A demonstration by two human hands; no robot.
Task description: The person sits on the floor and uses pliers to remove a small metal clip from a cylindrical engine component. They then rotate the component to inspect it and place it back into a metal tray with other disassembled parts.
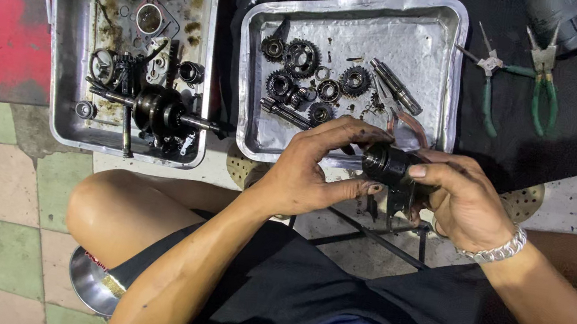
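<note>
Item: dark cylindrical drum, oily steel, grooved, being held over the lap just in front of the right-hand metal tray. The right hand is clamping around its far end, thumb pressing on top, apparently steadying it; the left hand is pinching the near end with greasy fingertips (fork-like pieces are hanging beneath). That tray is holding toothed gears, a shaft and small rings. The left tray is carrying a crankshaft. Green-handled pliers are lying on black cloth beside it.
</note>
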